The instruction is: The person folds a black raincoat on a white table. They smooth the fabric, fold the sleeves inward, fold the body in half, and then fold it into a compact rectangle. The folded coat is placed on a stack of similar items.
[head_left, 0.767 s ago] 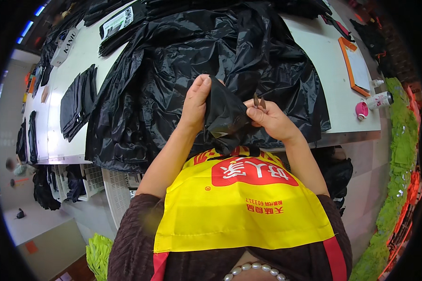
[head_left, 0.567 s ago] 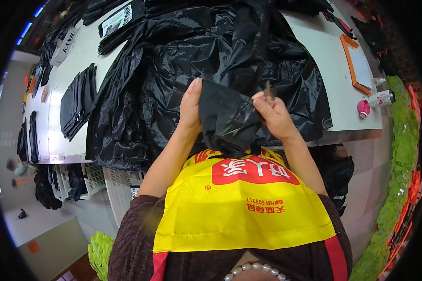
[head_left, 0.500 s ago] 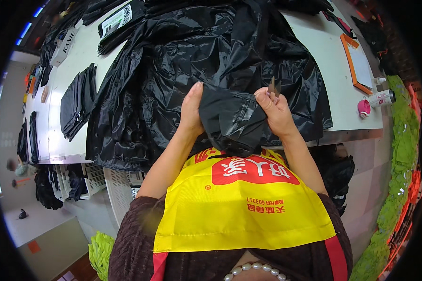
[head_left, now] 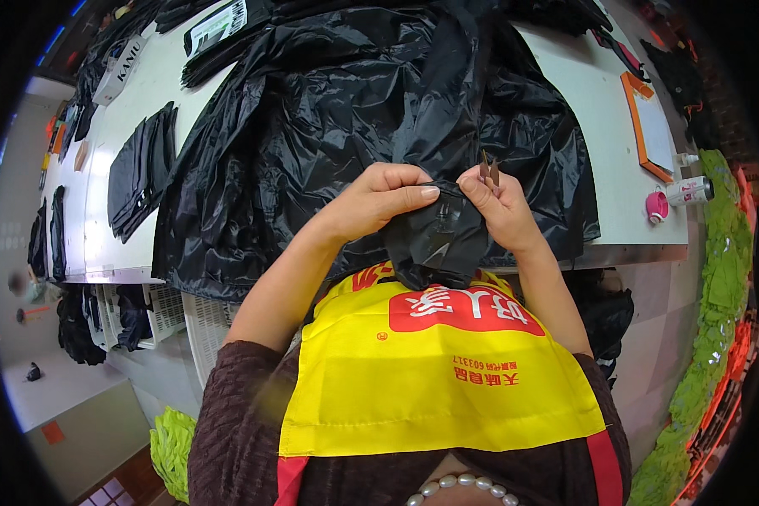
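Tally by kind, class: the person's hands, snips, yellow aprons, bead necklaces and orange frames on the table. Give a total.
Hands: 2 (left hand, right hand)
Snips: 1
Yellow apron: 1
Bead necklace: 1
Orange frame: 1
Total: 6

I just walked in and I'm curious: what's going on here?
A person in a yellow apron holds a black cloth by its edge: the left hand pinches it, and so does the right hand, which also carries small snips. Shiny black fabric lies spread over the white table, with folded black pieces to the left.
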`<state>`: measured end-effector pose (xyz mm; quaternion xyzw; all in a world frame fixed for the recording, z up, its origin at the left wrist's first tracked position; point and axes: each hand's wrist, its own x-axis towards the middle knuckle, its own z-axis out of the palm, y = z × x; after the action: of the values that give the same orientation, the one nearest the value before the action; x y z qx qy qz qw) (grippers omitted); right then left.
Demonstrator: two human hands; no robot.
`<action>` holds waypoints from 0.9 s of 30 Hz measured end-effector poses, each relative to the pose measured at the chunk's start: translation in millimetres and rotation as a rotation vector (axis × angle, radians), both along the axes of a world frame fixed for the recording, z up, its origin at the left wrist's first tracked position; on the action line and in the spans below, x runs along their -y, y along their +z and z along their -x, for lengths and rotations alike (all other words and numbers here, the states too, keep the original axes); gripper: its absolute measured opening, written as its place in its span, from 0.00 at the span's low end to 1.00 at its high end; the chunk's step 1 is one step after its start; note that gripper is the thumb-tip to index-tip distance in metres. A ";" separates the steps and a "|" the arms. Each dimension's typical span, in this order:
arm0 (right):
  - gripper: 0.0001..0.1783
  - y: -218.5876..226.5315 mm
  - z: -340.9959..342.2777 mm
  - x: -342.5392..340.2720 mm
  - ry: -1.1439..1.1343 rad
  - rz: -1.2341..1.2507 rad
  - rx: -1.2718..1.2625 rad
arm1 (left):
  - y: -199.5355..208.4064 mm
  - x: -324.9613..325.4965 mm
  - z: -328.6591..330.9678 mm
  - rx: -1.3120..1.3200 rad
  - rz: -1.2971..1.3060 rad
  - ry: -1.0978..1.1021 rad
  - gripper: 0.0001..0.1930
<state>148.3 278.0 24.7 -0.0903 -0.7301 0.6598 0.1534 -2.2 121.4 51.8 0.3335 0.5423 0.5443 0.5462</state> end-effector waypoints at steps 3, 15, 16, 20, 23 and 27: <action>0.11 14.6 -0.2 0.2 -0.174 -0.386 -0.105 | -13.3 2.9 -1.1 0.272 -0.029 0.132 0.08; 0.09 35.2 -5.8 24.3 -0.158 -0.360 -0.088 | -17.0 9.2 -16.7 0.110 -0.044 0.207 0.09; 0.08 33.5 -6.4 23.2 -0.169 -0.304 -0.073 | -10.6 8.6 -22.2 -0.020 -0.110 0.198 0.10; 0.05 28.9 -6.8 23.7 -0.256 -0.765 -0.195 | -13.6 5.7 -23.4 0.047 -0.108 0.183 0.08; 0.08 31.7 -8.3 31.5 -0.290 -1.010 -0.268 | -17.2 1.2 -25.0 0.124 -0.099 0.231 0.07; 0.08 38.6 -13.7 32.5 -0.149 -0.806 -0.174 | -21.7 2.3 -23.5 0.403 -0.046 0.216 0.06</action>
<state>161.9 245.5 63.3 -0.0195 -0.9055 0.3137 0.2852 21.3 119.1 30.1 0.1706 0.4423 0.6675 0.5742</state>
